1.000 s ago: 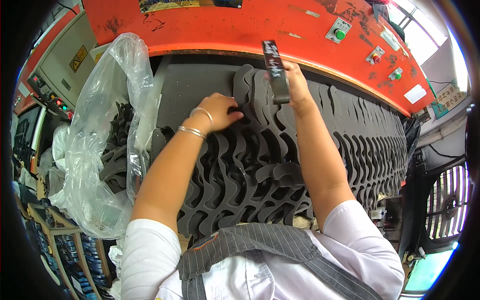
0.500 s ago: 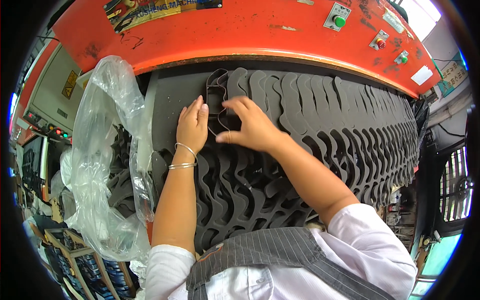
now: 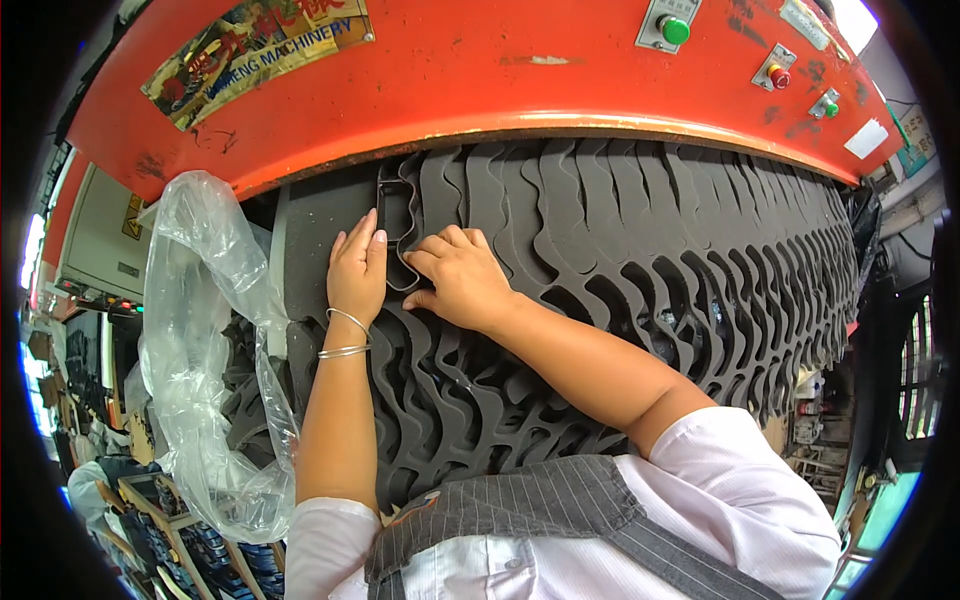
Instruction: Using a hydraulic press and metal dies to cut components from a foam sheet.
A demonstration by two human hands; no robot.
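A narrow, wavy-edged metal cutting die (image 3: 411, 212) with crossbars inside stands on the dark grey foam sheet (image 3: 312, 235). Along its left wall lies my left hand (image 3: 357, 270), fingers straight and close together, thumb pointing up. My right hand (image 3: 462, 277) is bent around the die's right wall near its lower end, with the fingertips and thumb touching it. Beside the die, wavy cuts run across the sheet to the right. Nearer my body the foam is a web of curved strips and holes (image 3: 470, 400).
A red machine beam (image 3: 450, 85) spans the far side, carrying a green button (image 3: 674, 30) and a red button (image 3: 779, 76). Clear plastic sheeting (image 3: 190, 350) hangs at the left. Behind it stands a grey cabinet (image 3: 105, 235). A wooden rack (image 3: 170, 515) sits lower left.
My right hand has closed in from spread fingers onto the die's right side. My left hand stays along the left wall. The whole view has shifted a little.
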